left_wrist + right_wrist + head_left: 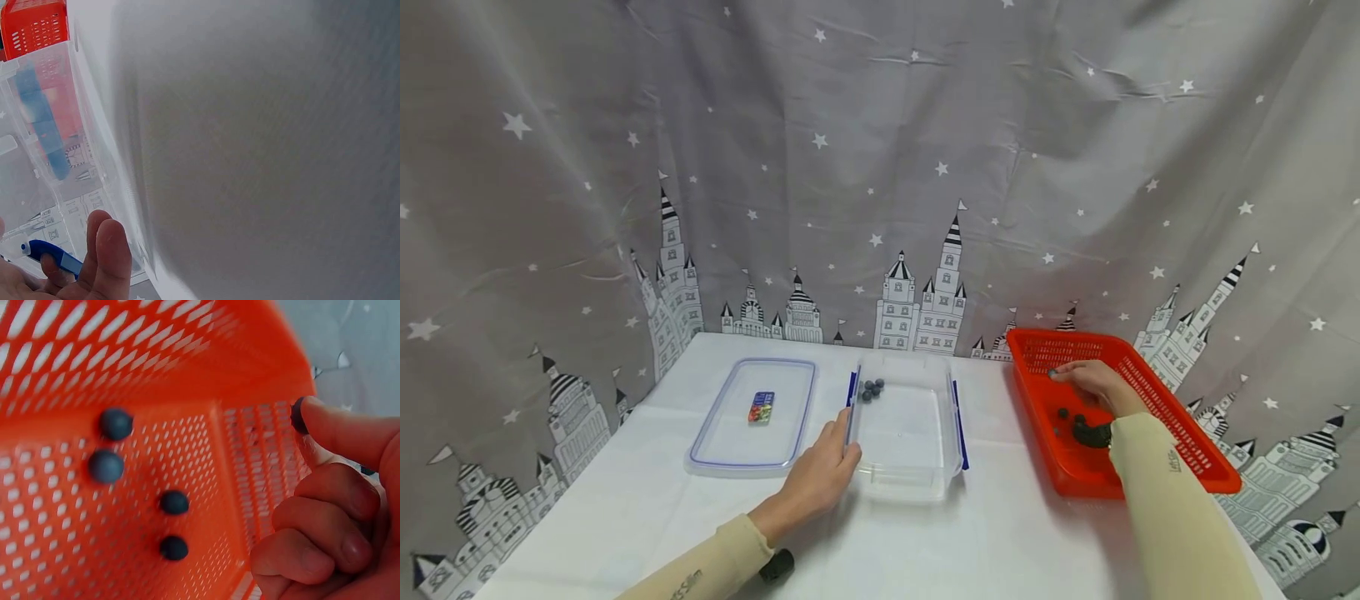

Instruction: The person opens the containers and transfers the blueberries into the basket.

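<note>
Toward the middle of the table is a clear plastic container point(902, 437) with blue side latches and several blueberries point(868, 390) grouped in its far left corner. My left hand point(820, 467) grips the container's left side, its fingers by the blue latch point(56, 255). Over the red basket point(1093, 486) on the right, my right hand point(1097, 385) pinches a blueberry point(299, 416) between thumb and forefinger, the other fingers curled in. Several loose blueberries point(174, 502) lie on the basket's perforated floor, below the hand.
A clear lid point(718, 446) with a blue rim and a small printed label point(761, 408) lies left of the container. Behind the white table point(647, 467) hangs a grey curtain point(865, 108) printed with stars and castles. Black devices sit at both wrists.
</note>
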The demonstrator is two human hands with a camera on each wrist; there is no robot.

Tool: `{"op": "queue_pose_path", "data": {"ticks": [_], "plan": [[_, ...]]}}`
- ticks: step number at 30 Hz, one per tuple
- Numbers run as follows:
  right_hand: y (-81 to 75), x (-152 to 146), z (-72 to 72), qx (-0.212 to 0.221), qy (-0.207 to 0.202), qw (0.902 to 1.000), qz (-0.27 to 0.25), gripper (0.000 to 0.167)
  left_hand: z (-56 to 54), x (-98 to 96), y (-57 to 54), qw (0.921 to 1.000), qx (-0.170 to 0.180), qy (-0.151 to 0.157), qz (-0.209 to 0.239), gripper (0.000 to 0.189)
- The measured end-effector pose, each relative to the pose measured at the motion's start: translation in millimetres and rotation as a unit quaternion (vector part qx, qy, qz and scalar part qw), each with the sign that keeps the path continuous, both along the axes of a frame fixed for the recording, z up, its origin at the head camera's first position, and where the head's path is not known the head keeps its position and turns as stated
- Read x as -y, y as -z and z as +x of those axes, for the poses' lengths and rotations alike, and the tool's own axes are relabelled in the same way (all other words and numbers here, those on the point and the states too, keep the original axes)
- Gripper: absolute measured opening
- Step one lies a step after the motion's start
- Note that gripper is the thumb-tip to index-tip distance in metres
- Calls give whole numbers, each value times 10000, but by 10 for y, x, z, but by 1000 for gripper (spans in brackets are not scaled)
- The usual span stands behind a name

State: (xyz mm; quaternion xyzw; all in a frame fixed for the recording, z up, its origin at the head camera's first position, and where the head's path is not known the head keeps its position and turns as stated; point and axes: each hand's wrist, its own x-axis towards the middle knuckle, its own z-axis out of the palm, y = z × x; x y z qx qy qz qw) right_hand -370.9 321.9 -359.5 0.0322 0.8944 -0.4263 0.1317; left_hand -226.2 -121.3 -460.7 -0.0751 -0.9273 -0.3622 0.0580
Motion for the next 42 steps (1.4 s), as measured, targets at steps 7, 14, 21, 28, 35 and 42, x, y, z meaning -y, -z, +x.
{"op": "queue_pose_path", "data": {"ticks": [7, 14, 21, 28, 35, 42], "plan": [[66, -187, 54, 48, 73, 9997, 209, 21, -4, -6, -15, 10000, -8, -9, -28, 63], [110, -282, 100, 361, 406, 9981, 290, 48, -10, -14, -19, 10000, 13, 3, 0, 63], [140, -304, 130, 357, 641, 9967, 345, 47, -10, -16, -16, 10000, -6, 8, -36, 63], [152, -285, 111, 138, 735, 9965, 372, 41, 0, -16, -4, 10000, 33, -34, 6, 63], [134, -164, 33, -184, 586, 9975, 352, 43, 15, -6, 26, 9999, 67, -74, -32, 62], [-53, 144, -24, -690, 127, 9966, 431, 41, 16, -8, 28, 10000, 10, -71, -12, 62]]}}
